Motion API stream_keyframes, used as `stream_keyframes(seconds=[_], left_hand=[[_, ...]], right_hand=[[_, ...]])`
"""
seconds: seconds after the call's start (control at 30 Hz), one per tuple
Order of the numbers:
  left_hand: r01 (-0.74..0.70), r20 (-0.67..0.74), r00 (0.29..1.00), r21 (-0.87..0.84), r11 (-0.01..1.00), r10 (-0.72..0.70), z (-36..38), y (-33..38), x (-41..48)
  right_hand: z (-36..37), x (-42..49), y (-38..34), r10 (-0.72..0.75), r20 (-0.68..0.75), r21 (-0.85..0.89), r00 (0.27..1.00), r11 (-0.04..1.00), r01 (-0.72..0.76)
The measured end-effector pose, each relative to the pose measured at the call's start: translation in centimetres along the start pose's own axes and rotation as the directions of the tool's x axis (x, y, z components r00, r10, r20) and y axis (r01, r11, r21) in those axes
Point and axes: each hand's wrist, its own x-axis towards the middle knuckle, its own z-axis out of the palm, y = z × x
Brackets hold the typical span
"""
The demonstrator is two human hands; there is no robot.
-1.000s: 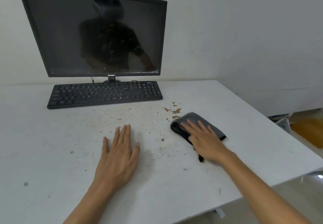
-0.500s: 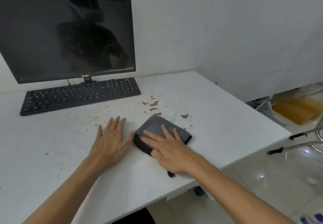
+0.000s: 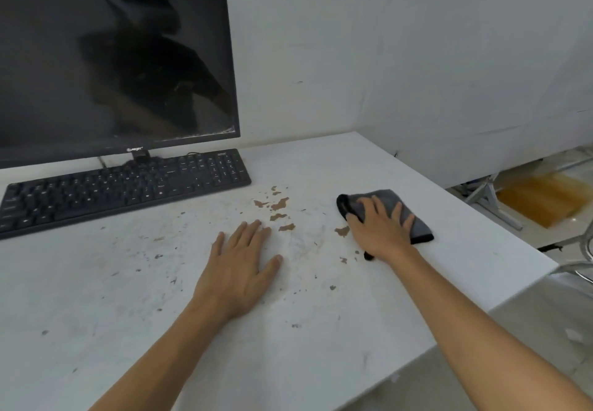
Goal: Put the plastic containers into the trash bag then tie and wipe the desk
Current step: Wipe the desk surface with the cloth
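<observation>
The grey cloth (image 3: 390,210) is lying folded on the right part of the white desk (image 3: 337,160), soft and dark-edged, and the right hand (image 3: 383,229) is pressing flat down on it, fingers spread wide apart across the fabric, palm on top, gripping nothing, just bearing down. The right arm is reaching in long and straight from the lower right corner. The left hand (image 3: 239,271) is resting palm-down on the bare desk, fingers loosely together and stretched forward, thumb out to the side, holding nothing, well apart from the cloth. Its forearm is angling up from the bottom edge. Between and beyond the two hands, brown flaky patches (image 3: 277,205) are showing on the scuffed, speckled desk surface, one patch just beside the right thumb. Further back, a black keyboard (image 3: 125,186) is sitting flat in front of a dark, glossy monitor (image 3: 112,64), its screen off. Plain white walls are standing behind the desk.
</observation>
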Motion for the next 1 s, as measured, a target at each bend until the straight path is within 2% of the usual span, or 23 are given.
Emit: stream_keyframes(seconds=[0.1, 0.23, 0.3, 0.37, 0.43, 0.5, 0.63, 0.8, 0.9, 1.0], left_hand=[[0.004, -0.013, 1.0, 0.008, 1.0, -0.004, 0.1, 0.1, 0.1], [0.012, -0.012, 1.0, 0.019, 1.0, -0.012, 0.1, 0.1, 0.3], [0.003, -0.024, 1.0, 0.017, 1.0, -0.002, 0.1, 0.0, 0.3], [-0.018, -0.047, 0.999, -0.007, 1.0, 0.018, 0.0, 0.0, 0.1], [-0.03, -0.056, 0.998, -0.025, 0.999, 0.029, -0.1, -0.1, 0.1], [-0.036, -0.057, 0.998, -0.037, 0.999, 0.034, 0.0, -0.2, 0.1], [-0.052, -0.059, 0.997, -0.044, 0.998, 0.049, 0.2, -0.5, 0.0], [-0.042, -0.061, 0.997, -0.017, 0.999, 0.041, 0.2, -0.1, 0.2], [-0.031, -0.063, 0.998, -0.019, 0.999, 0.029, 0.2, -0.2, -0.1], [-0.025, -0.065, 0.998, -0.026, 0.999, 0.023, 0.0, 0.1, 0.1]], right_hand=[[0.6, 3.4, -4.6, -0.092, 0.044, -0.053, 0.995, 0.994, 0.094], [2.8, 1.6, -11.1, -0.38, 0.117, -0.088, 0.918, 0.916, 0.39], [3.3, -1.1, -11.3, -0.488, 0.141, -0.091, 0.861, 0.86, 0.502], [2.9, -3.7, -9.3, -0.534, 0.156, -0.081, 0.831, 0.831, 0.55], [2.2, -5.6, -6.3, -0.538, 0.172, -0.085, 0.825, 0.826, 0.557], [1.4, -6.5, -3.2, -0.499, 0.172, -0.098, 0.849, 0.849, 0.519], [0.0, -4.1, 0.9, -0.297, 0.102, -0.092, 0.949, 0.947, 0.306], [0.2, 4.0, -2.5, -0.148, 0.068, -0.07, 0.987, 0.986, 0.153], [1.1, 7.2, -8.4, -0.206, 0.116, -0.066, 0.972, 0.974, 0.215], [2.1, 6.2, -13.6, -0.367, 0.145, -0.063, 0.919, 0.923, 0.379]])
